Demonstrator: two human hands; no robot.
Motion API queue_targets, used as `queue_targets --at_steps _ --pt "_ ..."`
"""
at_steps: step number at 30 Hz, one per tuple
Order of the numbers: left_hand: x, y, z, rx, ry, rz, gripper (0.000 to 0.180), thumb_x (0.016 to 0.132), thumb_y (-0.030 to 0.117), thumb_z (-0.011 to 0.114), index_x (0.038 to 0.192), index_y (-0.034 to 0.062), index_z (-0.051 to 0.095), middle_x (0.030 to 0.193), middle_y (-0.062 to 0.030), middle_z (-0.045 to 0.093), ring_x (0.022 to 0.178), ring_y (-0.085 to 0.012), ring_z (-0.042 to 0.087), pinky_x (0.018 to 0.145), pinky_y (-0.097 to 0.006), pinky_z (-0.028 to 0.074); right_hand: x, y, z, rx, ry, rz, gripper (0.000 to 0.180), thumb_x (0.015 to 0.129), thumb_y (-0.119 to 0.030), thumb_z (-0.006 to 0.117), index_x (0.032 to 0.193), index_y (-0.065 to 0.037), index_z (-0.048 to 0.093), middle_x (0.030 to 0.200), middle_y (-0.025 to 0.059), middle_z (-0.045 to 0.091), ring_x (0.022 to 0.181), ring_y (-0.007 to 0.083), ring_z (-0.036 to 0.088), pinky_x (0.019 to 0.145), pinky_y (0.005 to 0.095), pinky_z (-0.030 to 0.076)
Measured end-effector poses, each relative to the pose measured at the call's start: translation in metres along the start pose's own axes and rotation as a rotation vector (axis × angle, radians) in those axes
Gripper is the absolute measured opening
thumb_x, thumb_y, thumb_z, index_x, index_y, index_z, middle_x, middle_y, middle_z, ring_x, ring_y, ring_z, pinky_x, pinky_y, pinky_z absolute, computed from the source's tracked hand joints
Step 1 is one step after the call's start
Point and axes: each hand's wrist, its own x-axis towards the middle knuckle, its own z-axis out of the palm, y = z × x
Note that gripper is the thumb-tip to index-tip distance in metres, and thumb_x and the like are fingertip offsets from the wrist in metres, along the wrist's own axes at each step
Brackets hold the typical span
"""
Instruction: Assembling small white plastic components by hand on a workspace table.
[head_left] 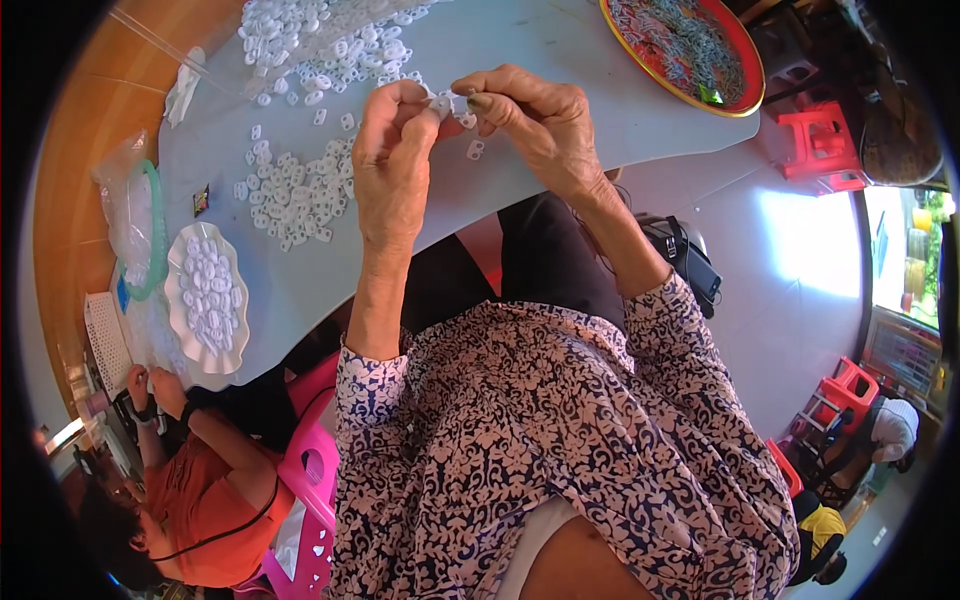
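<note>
White piece point(441, 104) held over the counter point(560, 60)

It is pinched in the left hand point(393, 165); the right hand point(550, 130) is held narrow beside it, its grip unclear. Steadiness is best gained by an edge grip. Loose pieces point(300, 195) and a red tray point(748, 75) are carried by the counter; a red stool point(825, 145) is seen beyond.

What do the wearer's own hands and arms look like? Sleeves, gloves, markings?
Left hand and right hand: no gloves. Lower forearms bare. Loose sleeves, dark navy with pale pink scrolling floral print. No cables visible.
</note>
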Motion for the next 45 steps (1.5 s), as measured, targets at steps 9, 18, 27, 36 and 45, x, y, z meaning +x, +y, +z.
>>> queue_targets --at_steps 9,18,27,36,45 --pt "0.002 0.004 -0.008 0.127 -0.064 -0.1 0.024 0.089 0.016 0.058 0.104 -0.0033 0.06 0.086 -0.0051 0.062 0.079 -0.01 0.058 0.075 -0.023 0.044 0.001 -0.004 0.002 0.012 -0.021 0.033 0.02 0.088 -0.013 0.062 0.102 0.0 0.065 0.078 0.0033 0.064 0.065 0.0067 0.058 0.06 0.022 0.052" --pt "0.006 0.004 -0.014 0.065 -0.158 -0.14 0.019 0.089 0.013 0.057 0.098 -0.0029 0.063 0.081 -0.0075 0.066 0.078 -0.0102 0.058 0.075 -0.025 0.046 0.001 -0.002 0.001 0.028 -0.018 0.021 0.018 0.088 -0.01 0.062 0.103 0.001 0.063 0.082 0.0031 0.064 0.068 0.0069 0.059 0.064 0.0215 0.051" --pt "0.009 0.006 -0.015 0.006 -0.099 -0.163 0.025 0.09 0.022 0.056 0.09 -0.0022 0.062 0.072 -0.004 0.058 0.069 -0.0111 0.053 0.068 -0.025 0.043 0.001 -0.004 0.001 0.03 -0.089 0.055 0.021 0.087 -0.004 0.061 0.108 0.0 0.06 0.085 0.002 0.062 0.07 0.0055 0.057 0.067 0.021 0.051" --pt "0.011 0.012 -0.013 0.077 -0.108 -0.164 0.026 0.091 0.024 0.054 0.089 -0.001 0.061 0.072 -0.003 0.058 0.068 -0.0091 0.051 0.063 -0.022 0.04 0.001 -0.004 0.001 0.024 -0.095 0.057 0.023 0.087 -0.005 0.062 0.109 -0.001 0.059 0.083 0.0008 0.061 0.071 0.0043 0.057 0.067 0.0209 0.051" --pt "0.018 0.02 -0.017 0.484 -0.269 -0.04 0.029 0.093 0.028 0.051 0.088 0.0014 0.06 0.065 0.0003 0.055 0.061 -0.0067 0.046 0.056 -0.023 0.037 0.002 -0.004 0.002 0.025 -0.092 0.05 0.021 0.087 -0.004 0.061 0.108 -0.001 0.06 0.079 0.0006 0.061 0.069 0.0052 0.057 0.064 0.0212 0.05"
